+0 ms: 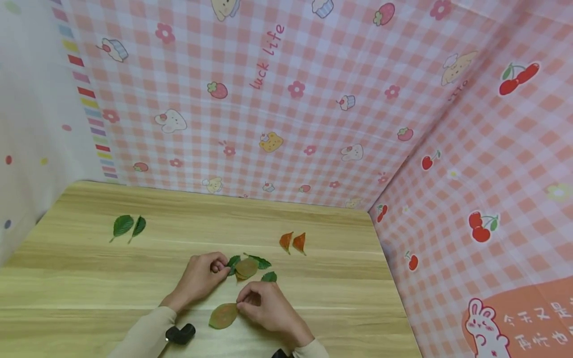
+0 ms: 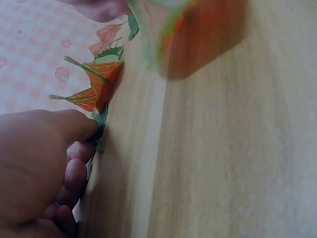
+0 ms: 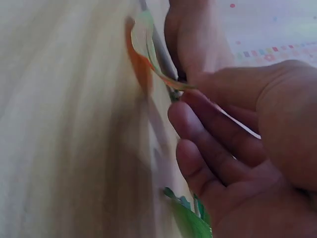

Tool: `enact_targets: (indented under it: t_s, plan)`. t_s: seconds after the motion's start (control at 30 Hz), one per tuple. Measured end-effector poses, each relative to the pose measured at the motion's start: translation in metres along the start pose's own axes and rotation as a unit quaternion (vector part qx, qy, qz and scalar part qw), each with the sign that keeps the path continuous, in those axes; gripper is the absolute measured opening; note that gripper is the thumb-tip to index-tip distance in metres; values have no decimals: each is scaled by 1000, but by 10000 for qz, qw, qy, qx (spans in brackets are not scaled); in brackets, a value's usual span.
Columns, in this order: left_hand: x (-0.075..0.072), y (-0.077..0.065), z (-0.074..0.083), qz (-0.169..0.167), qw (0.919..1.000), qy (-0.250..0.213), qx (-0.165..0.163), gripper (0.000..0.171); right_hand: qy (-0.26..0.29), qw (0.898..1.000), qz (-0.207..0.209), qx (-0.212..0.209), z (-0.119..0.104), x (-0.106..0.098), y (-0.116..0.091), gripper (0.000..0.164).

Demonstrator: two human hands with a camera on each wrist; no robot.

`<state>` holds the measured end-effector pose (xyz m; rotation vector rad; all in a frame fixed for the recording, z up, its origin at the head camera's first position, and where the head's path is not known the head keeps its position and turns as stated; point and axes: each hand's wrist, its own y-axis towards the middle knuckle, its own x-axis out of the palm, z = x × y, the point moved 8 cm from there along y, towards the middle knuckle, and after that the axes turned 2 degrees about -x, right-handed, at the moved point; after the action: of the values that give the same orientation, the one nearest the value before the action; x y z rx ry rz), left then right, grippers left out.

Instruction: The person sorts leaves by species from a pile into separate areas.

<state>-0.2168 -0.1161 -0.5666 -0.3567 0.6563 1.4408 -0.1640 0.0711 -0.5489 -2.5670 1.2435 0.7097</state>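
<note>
I'm pinching: left hand (image 1: 201,273), a green leaf (image 1: 234,261) at its 3 o'clock; right hand (image 1: 269,307), a brownish leaf (image 1: 223,316) at 9.

A wood-grain table (image 1: 353,303) bears a small pile of leaves (image 1: 246,267), green, brownish and orange, overlapping. Just right of the pile sits a single green leaf (image 1: 270,276); farther back to its right, two orange leaves (image 1: 299,243); well off to its left, two green leaves (image 1: 123,225), side by side.

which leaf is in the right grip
The mottled green-brown leaf lowest in the head view, its end pinched by the right grip; the other leaves lie higher in that view.
</note>
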Motion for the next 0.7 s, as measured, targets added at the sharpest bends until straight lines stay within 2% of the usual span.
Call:
enact_targets:
  t_s: [0.2,0.4,0.57,0.7]
  plan:
    - [1,0,-1,30,10000,-62,27,12,574,9980,-269,1,0,-5,-3,7]
    - [1,0,0,-2,9999,-137,79,12,1230,9916,-392,43,2,-12,-7,9]
    - [1,0,-1,-46,9999,-125,36,9,1578,9873,-148,75,2,-25,-11,12]
    - [1,0,-1,12,9999,-90,63,9,1714,9846,253,-231,-2,-40,-13,12]
